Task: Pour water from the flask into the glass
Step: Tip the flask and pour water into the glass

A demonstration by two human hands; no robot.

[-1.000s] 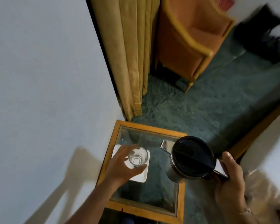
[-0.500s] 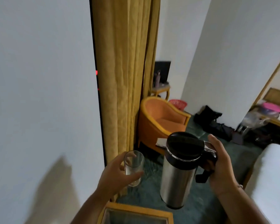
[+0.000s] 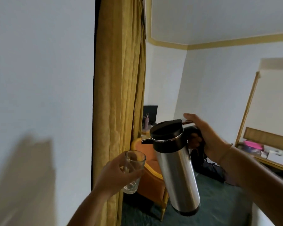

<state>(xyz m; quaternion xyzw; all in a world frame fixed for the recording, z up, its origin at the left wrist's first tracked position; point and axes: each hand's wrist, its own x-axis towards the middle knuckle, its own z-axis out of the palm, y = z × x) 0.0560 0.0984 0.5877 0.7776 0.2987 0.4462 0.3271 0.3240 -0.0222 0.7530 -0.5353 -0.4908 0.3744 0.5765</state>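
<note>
My left hand (image 3: 117,174) holds a clear drinking glass (image 3: 134,162) upright in the air; it looks empty. My right hand (image 3: 206,137) grips the black handle of a steel flask (image 3: 178,173) with a black lid, thumb resting on the lid's lever. The flask tilts left, and its small spout (image 3: 145,141) points toward the glass, just above and to the right of the rim. No water is visible between them.
A gold curtain (image 3: 121,88) hangs right behind the glass beside a white wall (image 3: 39,79). An orange armchair (image 3: 152,180) stands below on green carpet. A dark bag (image 3: 211,168) lies on the floor, and a cluttered desk (image 3: 268,154) is at the right.
Both hands rose from the glass-topped table, lifting the glass and flask to chest height. The flask now leans its spout toward the glass. The view tilted up, so the table is out of sight.
</note>
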